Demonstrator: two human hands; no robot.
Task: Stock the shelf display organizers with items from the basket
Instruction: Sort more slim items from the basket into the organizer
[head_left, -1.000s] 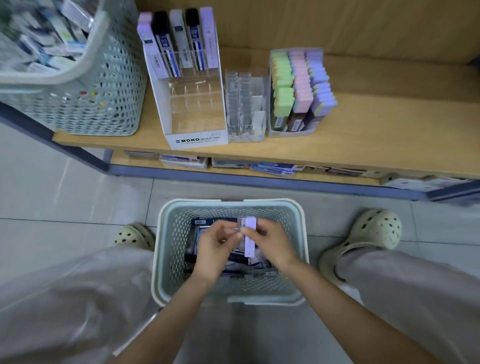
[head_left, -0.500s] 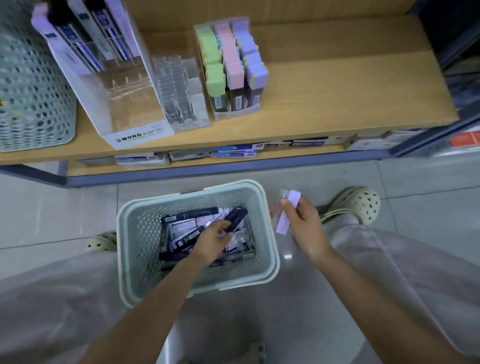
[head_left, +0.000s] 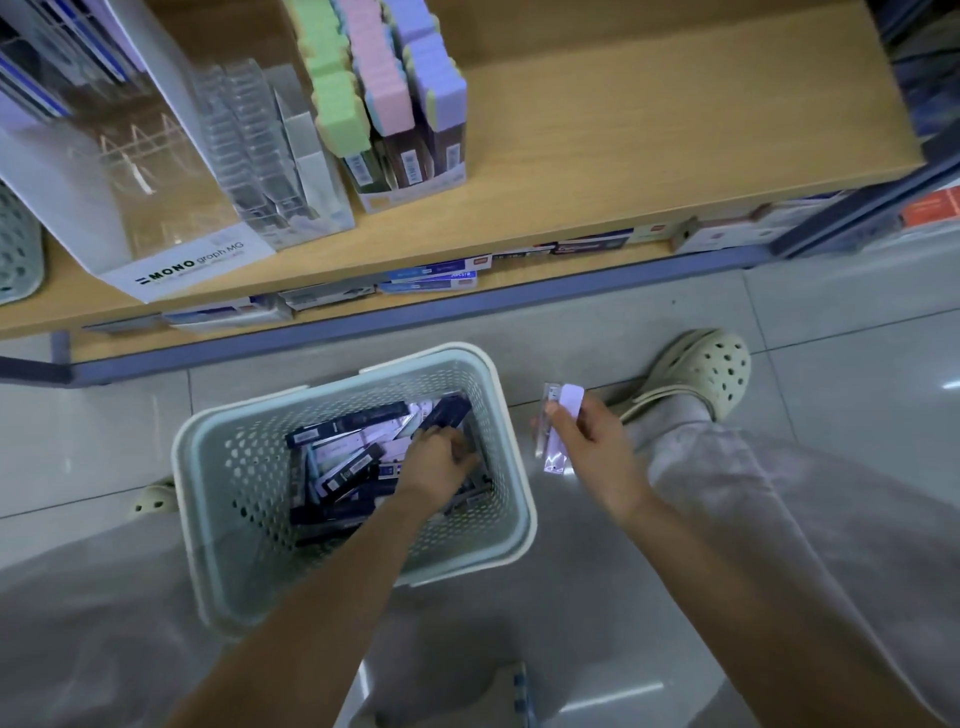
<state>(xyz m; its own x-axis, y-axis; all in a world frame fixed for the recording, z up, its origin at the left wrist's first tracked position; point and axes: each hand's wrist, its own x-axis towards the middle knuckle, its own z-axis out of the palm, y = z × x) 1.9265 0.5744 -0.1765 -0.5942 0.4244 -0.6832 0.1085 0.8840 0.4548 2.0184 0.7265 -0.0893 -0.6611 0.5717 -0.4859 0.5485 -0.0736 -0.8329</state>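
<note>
1. Left hand is down inside the basket. Its fingers are curled and pinch a dark packet, which sticks out on the far side of the hand.
2. Right hand is just right of the basket, outside it and above the floor. Thumb and fingers are narrow, clamped on a lilac packet. A clear-wrapped piece sits against its left edge; can't tell if that's a second item.
3. The basket sits on the floor between the person's knees. The rest of the stock is a loose pile of dark and pale packets on its bottom, lying at mixed angles.
4. Wooden shelf is on the far side of the basket.
5. On the shelf, left to right: a white MONO graph organizer, a clear slotted organizer just beside it, then a carton of green, pink and lilac blocks. The right part of the shelf is bare wood.
6. A second perforated basket shows at the shelf's far left edge.
7. Flat boxes lie on the lower shelf.
8. A cream clog is on the floor, right of the right hand.
</note>
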